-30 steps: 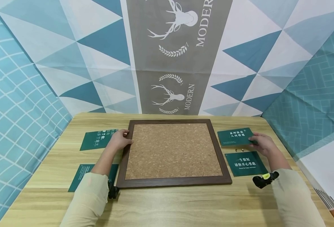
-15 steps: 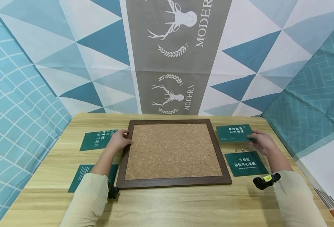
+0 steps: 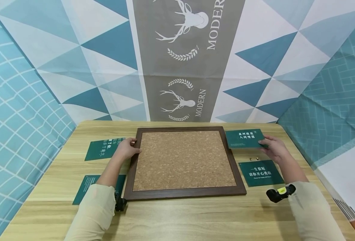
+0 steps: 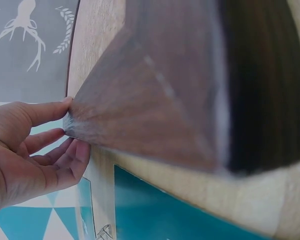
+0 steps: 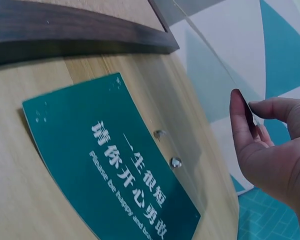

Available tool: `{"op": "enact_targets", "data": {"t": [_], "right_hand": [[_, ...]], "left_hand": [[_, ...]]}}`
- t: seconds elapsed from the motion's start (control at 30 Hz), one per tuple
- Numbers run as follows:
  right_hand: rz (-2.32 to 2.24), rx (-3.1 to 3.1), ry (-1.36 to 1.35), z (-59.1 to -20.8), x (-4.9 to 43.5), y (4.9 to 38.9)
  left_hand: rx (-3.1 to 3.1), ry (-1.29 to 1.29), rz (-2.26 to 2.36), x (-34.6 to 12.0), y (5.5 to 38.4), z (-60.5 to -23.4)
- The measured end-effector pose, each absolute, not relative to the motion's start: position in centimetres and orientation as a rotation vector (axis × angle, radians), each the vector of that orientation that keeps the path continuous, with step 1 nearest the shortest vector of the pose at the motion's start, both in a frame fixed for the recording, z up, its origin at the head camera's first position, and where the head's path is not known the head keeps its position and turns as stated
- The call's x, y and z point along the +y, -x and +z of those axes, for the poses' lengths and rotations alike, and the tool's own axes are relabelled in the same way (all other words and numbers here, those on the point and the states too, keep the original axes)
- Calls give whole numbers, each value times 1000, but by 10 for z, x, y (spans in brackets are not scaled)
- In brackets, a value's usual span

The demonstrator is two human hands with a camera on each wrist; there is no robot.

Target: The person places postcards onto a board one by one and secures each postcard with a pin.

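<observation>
A corkboard (image 3: 183, 160) with a dark brown wooden frame lies flat on the table. On its left side, my left hand (image 3: 125, 149) grips the frame between thumb and fingers, as the left wrist view also shows. My right hand (image 3: 275, 149) pinches the right end of a green card (image 3: 244, 138) with white writing. That card is raised above the table, its left edge close to the frame's upper right side. Below it lies another green card (image 3: 261, 173), flat. Two small metallic pushpins (image 5: 176, 162) lie beside this lower card.
Left of the corkboard lie two more green cards, an upper card (image 3: 100, 150) and a lower card (image 3: 85, 188) partly under my left forearm. A patterned cloth backdrop (image 3: 177, 67) stands behind the wooden table (image 3: 177, 221).
My right hand has carried the pinched card left and slightly away from me, up to the frame's right side. The left hand has stayed on the frame.
</observation>
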State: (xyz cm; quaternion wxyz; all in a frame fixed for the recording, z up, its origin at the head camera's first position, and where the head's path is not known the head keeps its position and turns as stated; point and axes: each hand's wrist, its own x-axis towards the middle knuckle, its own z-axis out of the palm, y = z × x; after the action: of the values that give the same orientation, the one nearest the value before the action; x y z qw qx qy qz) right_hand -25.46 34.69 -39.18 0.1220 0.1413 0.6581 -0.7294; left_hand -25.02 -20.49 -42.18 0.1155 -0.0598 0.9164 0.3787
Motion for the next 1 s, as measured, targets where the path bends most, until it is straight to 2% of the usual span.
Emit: {"op": "enact_targets", "data": {"t": [1.0], "right_hand": [[-2323,1730,-231,-382,295,245]], "left_hand": [[2654,157,1232,-213,245,-425]]}}
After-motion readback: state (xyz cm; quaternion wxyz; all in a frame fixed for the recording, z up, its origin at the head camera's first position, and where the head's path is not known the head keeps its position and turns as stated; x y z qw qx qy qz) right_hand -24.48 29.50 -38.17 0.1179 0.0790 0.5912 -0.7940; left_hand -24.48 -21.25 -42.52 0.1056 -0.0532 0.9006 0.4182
